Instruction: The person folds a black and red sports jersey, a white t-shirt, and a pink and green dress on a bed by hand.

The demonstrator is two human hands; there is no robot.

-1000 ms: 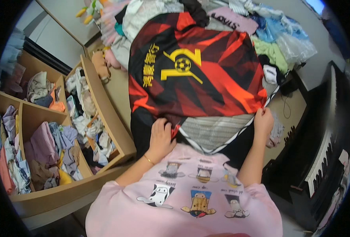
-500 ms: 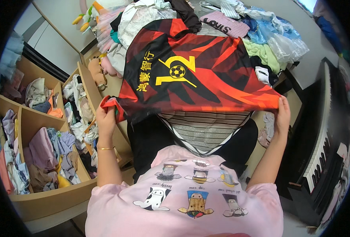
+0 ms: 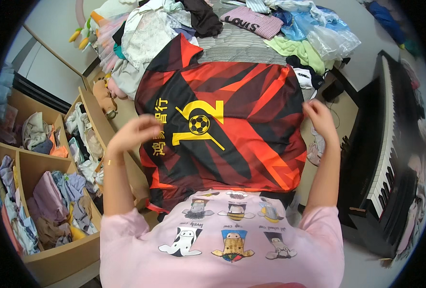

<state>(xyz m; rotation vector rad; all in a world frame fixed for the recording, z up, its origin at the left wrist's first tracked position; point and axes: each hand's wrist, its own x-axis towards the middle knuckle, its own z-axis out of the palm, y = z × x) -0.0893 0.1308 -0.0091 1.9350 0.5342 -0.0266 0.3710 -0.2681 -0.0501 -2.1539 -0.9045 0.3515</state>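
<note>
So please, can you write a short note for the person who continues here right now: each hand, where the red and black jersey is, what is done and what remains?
Left hand: raised at the left edge of the red and black jersey, fingers curled; whether it grips the cloth cannot be told.
Right hand: raised at the jersey's right edge, grip also unclear.
Jersey: spread flat and wide in front of the person, printed side up, its top toward the clothes pile on the bed.
Done: jersey is opened out.
Left: it shows no fold yet. Wooden shelf with clothes stands at the left.
</note>
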